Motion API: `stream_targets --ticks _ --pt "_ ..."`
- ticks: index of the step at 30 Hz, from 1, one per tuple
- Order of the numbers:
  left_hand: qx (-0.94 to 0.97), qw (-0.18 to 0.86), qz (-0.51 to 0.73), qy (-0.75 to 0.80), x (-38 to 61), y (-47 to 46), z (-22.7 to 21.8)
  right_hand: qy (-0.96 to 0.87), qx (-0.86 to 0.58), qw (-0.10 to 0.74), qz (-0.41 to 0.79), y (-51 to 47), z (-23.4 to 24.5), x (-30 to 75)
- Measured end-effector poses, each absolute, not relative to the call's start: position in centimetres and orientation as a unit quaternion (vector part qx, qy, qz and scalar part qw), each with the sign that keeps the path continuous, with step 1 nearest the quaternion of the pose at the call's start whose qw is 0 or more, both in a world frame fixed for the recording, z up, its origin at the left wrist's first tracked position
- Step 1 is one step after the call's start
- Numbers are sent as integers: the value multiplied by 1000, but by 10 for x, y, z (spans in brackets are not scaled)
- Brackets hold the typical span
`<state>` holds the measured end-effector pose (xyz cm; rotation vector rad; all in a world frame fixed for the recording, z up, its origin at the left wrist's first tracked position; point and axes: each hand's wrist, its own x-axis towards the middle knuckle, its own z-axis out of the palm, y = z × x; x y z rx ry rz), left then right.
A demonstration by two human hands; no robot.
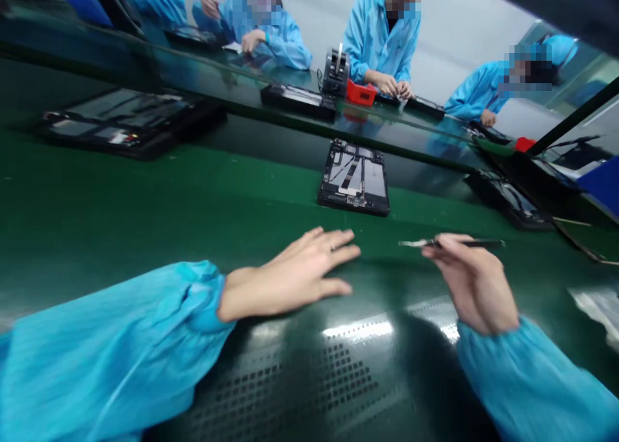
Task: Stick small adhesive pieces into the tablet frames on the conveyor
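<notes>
My left hand [300, 268] is held over the green work surface, palm down, its fingers stretched and spread, with nothing in it. To the right, my right hand [476, 277] pinches a pair of tweezers [416, 242], a thin tool with a silvery tip pointing left and a dark rear end. Beyond both hands lies an opened tablet [354, 177], its inner parts showing: pale battery panels, dark flex cables and a small board along the near edge. Neither hand touches it.
More opened devices lie on a black tray [145, 148] at the left and in a dark tray [512, 203] at the right. A clear plastic bag [597, 310] sits at the right edge. Across a glass divider, several people in blue smocks work near a red bin [360, 93].
</notes>
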<state>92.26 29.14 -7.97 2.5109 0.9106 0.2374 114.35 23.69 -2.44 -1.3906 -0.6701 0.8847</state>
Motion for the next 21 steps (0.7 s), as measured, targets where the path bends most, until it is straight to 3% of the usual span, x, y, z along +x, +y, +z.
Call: stream_targets --ticks 4,10,17,21 --pt "836 150 139 509 934 351 -92 -274 -601 629 410 314 -45 1144" --pt "807 104 157 560 954 375 -101 -297 -569 611 463 356 -64 1127" --pt "847 -37 244 471 947 313 -62 -336 -468 676 460 280 4 1154" --pt "877 -119 298 357 937 265 -31 -302 -487 714 402 199 30 1176"
